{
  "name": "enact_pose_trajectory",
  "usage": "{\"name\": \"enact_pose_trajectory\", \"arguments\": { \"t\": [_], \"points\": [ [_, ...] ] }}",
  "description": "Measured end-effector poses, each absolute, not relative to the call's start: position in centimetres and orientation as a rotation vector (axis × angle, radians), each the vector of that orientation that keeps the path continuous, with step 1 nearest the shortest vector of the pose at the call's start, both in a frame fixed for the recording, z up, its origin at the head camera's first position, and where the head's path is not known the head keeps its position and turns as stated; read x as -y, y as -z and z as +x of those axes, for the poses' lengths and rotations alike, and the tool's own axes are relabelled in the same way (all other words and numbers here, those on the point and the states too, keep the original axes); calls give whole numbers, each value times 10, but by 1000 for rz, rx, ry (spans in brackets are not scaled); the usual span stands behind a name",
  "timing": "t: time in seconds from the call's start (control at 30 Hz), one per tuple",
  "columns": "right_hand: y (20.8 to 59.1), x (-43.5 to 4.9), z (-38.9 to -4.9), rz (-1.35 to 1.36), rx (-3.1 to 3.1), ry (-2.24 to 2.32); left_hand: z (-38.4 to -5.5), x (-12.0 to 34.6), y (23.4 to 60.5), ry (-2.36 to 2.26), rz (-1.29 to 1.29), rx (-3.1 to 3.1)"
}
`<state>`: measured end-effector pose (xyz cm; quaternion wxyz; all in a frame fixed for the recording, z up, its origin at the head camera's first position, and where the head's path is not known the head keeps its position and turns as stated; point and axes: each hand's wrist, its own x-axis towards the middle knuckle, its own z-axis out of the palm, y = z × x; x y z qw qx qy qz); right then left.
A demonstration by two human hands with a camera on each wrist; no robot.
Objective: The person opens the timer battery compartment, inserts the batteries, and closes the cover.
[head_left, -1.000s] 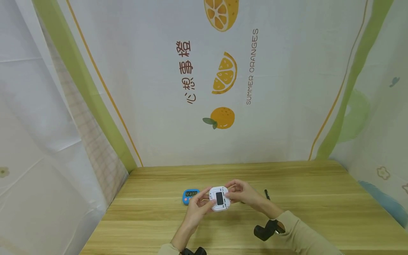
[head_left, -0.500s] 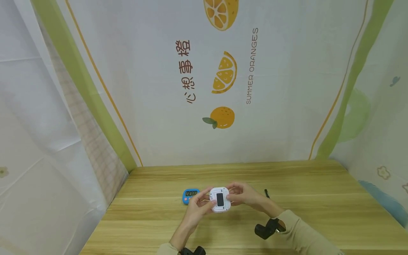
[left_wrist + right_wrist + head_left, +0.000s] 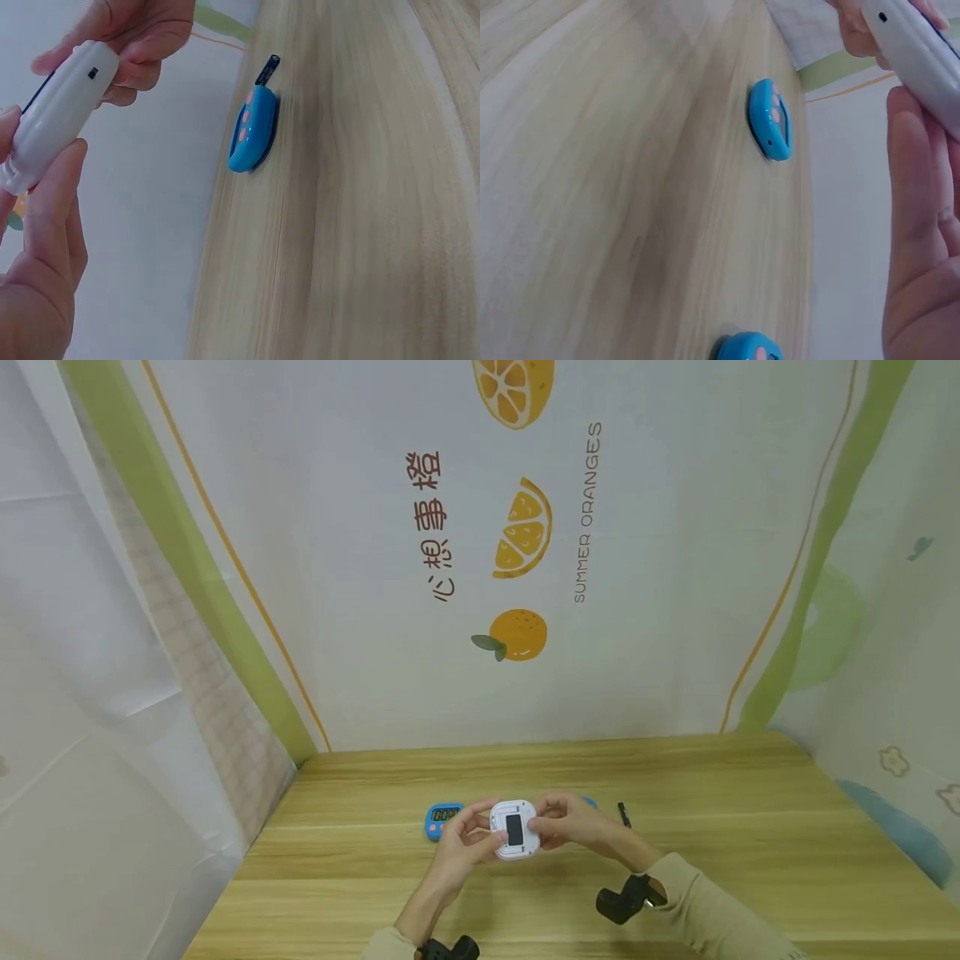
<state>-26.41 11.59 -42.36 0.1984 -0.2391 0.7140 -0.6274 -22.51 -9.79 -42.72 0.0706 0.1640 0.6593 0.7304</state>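
Observation:
Both hands hold a white digital timer (image 3: 514, 829) up above the table, its back with a dark rectangle turned toward me. My left hand (image 3: 465, 852) grips the left side, thumb on the back face and fingers behind. On the right side, my right hand (image 3: 573, 822) pinches the edge between thumb and fingers. The left wrist view shows the timer's white edge (image 3: 64, 112) with a small dark slot. Near my left hand, a blue timer (image 3: 433, 823) with pink buttons lies on the table, partly covered by the fingers.
A second blue timer (image 3: 255, 129) lies beyond my right hand, mostly hidden in the head view. Beside it is a thin black stick-like thing (image 3: 624, 814) with light markings. The wooden table (image 3: 360, 860) ends at a printed cloth (image 3: 375, 693).
Dark slots near the white timer's right edge, visible a second ago, no longer show. My right hand has shifted slightly, and part of the blue timer behind it now appears. The head view has turned slightly.

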Motion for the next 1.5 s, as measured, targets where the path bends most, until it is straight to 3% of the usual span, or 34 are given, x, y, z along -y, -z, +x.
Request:
{"name": "enact_pose_trajectory", "arguments": {
  "t": [1.1, 1.5],
  "points": [
    [424, -116, -256, -572, -2125, 1886, -224, 89, 435, -2269, 394, -2142],
    [423, -112, -260, -671, -2434, 1881, -220, 77, 431, -2437, 200, -2251]
  ]
}}
